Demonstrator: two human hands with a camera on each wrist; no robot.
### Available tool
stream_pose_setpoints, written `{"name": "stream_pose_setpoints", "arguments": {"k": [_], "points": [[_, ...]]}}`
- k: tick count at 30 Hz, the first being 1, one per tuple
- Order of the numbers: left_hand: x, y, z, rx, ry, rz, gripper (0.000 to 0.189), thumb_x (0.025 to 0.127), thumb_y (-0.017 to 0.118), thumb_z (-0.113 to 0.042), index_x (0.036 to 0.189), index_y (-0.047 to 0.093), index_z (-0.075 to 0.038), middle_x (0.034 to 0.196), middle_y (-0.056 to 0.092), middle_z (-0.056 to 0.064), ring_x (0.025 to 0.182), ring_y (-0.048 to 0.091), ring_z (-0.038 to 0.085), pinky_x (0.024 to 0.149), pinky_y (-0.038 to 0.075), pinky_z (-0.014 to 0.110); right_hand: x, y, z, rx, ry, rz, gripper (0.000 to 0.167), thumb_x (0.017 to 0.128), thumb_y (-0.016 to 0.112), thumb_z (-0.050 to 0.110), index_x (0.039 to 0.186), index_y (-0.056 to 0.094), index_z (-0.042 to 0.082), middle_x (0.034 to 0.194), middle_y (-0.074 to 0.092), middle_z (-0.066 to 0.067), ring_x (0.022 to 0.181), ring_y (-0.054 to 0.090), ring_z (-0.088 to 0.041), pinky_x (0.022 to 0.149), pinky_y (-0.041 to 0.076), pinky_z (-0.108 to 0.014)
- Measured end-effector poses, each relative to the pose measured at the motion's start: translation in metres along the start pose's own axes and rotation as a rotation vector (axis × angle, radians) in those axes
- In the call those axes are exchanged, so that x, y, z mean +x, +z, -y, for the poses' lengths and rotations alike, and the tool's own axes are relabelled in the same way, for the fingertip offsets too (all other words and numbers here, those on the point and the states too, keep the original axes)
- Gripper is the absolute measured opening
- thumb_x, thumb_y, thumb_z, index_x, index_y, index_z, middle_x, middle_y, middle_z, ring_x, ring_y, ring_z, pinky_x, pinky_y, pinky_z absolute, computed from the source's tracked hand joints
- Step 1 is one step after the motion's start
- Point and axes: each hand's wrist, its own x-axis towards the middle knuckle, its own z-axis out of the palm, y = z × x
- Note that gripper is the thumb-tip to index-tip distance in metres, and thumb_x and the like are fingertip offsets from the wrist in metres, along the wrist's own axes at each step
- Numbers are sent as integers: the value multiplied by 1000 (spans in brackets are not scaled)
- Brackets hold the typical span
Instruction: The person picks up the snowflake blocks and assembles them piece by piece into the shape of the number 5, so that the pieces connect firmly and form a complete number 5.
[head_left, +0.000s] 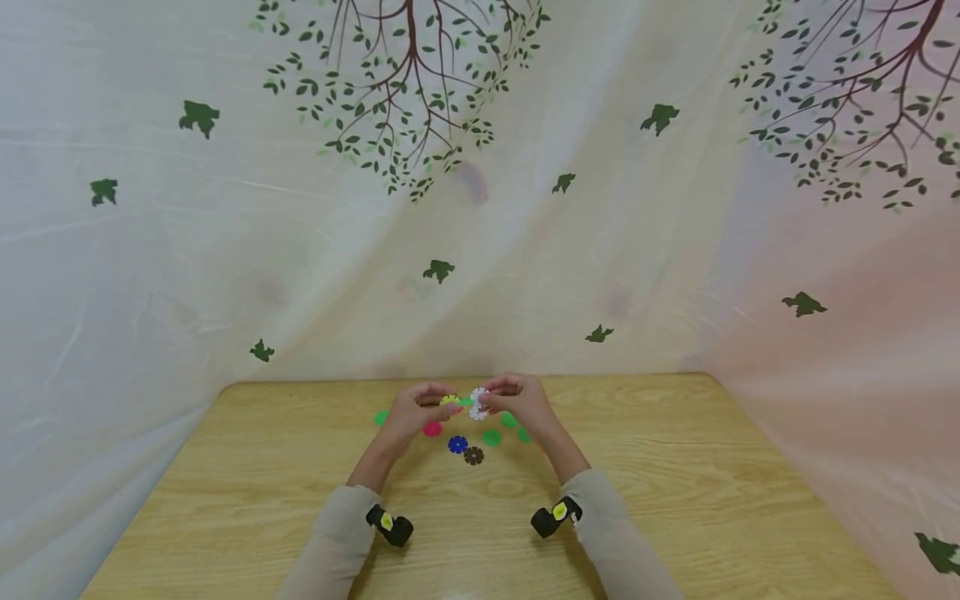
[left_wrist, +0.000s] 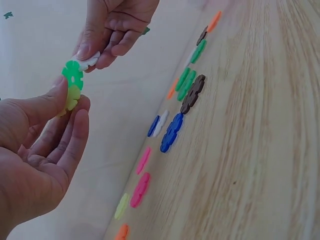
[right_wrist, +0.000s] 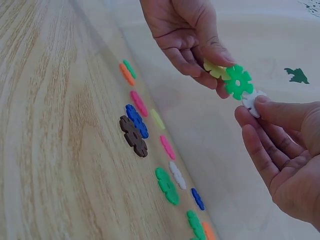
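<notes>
Tabletop (head_left: 675, 517): loose blue disc (head_left: 457, 445) and brown disc (head_left: 473, 456) lie towards twelve o'clock.
Left hand (head_left: 408, 412): pinches yellow disc (right_wrist: 216, 70).
Right hand (head_left: 527, 404): pinches white disc (right_wrist: 249, 103).
Green disc (right_wrist: 238, 75): between them, twelve o'clock from the blue; yellow near nine, white near three.
Notched rim (right_wrist: 247, 76): skewed force could slip the green loose; seating unclear.
</notes>
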Motion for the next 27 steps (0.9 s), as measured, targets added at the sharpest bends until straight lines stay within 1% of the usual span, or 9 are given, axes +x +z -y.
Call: {"name": "stream_pose_setpoints", "arguments": {"k": [3, 8, 10, 14, 17, 20, 23, 27], "points": [[0, 0, 0, -17, 11, -5, 40, 90, 76, -6, 123, 63, 11, 103, 78, 10, 91, 73, 23, 96, 56, 57, 0, 1, 1, 17, -4, -16, 21, 91, 75, 6, 106, 71, -9, 87, 78, -2, 76, 73, -11, 80, 63, -42], [1, 0, -1, -42, 5, -22, 34, 90, 76, -3, 120, 66, 10, 97, 79, 7, 90, 74, 29, 95, 56, 59, 0, 5, 2, 35, -20, -42, 19, 90, 76, 3, 104, 71, -10, 86, 78, -3, 75, 73, -11, 83, 62, -51], [1, 0, -2, -44, -1, -34, 32, 89, 76, -2, 118, 67, 9, 96, 79, 7, 88, 75, 29, 94, 56, 59, 0, 6, 1, 34, -32, -50, 19, 90, 76, 3, 103, 71, -10, 86, 78, -4, 74, 73, -11, 82, 62, -49], [1, 0, -3, -33, -7, -58, 29, 89, 76, -1, 115, 69, 9, 95, 79, 9, 83, 75, 26, 92, 57, 58, 0, 9, 0, 37, -49, -66, 19, 90, 76, 2, 102, 71, -11, 86, 77, -4, 73, 73, -11, 74, 64, -35], [1, 1, -3, -35, -17, -71, 28, 88, 77, 0, 113, 70, 9, 93, 79, 10, 79, 75, 22, 91, 58, 58, 0, 10, 0, 51, -45, -74, 17, 89, 75, -1, 101, 71, -12, 84, 77, -3, 71, 72, -11, 70, 63, -30], [2, 2, -4, -36, -18, -70, 27, 87, 77, 2, 112, 69, 11, 91, 78, 11, 75, 74, 19, 90, 58, 58, 0, 11, -1, 60, -35, -71, 17, 89, 75, -3, 101, 71, -14, 84, 77, -5, 70, 72, -12, 68, 62, -28], [2, 2, -4, -40, -13, -63, 26, 88, 76, 3, 112, 69, 11, 90, 78, 11, 74, 74, 19, 90, 58, 58, 0, 12, -1, 56, -27, -63, 18, 89, 75, -3, 102, 70, -14, 86, 77, -8, 71, 72, -13, 68, 62, -27], [2, 1, -4, -36, -1, -40, 24, 89, 74, 4, 112, 70, 11, 94, 78, 14, 80, 75, 25, 91, 58, 58, 0, 11, 2, 47, -22, -47, 18, 89, 74, -3, 103, 70, -14, 88, 77, -10, 72, 71, -13, 70, 62, -29]]}}
